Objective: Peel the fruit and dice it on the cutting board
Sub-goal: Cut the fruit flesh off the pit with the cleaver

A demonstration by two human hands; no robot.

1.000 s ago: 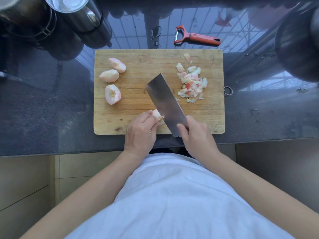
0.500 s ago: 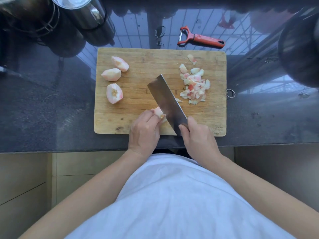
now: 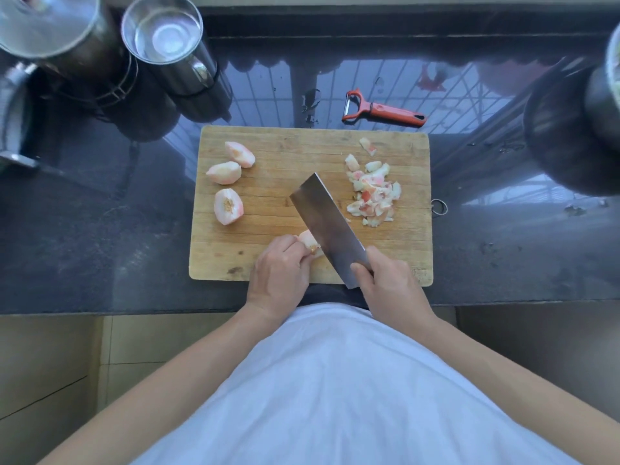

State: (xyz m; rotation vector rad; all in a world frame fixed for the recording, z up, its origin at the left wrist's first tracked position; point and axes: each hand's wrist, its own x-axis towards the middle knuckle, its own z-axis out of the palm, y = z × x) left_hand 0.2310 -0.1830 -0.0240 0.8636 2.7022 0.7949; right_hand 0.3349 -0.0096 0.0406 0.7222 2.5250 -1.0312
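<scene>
Dark polished stone bench [image 3: 100, 256], reflective, carrying a rectangular pale wooden cutting board [image 3: 268, 266]. Left hand [image 3: 278, 276]: fingers curled, pinning a peeled pale-pink fruit wedge [image 3: 308, 241] at the board's near edge. Right hand [image 3: 389, 283]: clamped on the handle of a broad steel cleaver [image 3: 327, 223], blade against that wedge. Diced pink-white fruit pile [image 3: 372, 193], right of blade: done. Three peeled fruit wedges [image 3: 228, 182], far left of board: uncut. Red-handled peeler [image 3: 382, 110] beyond board, idle; peeling appears finished. Dicing judged under halfway.
</scene>
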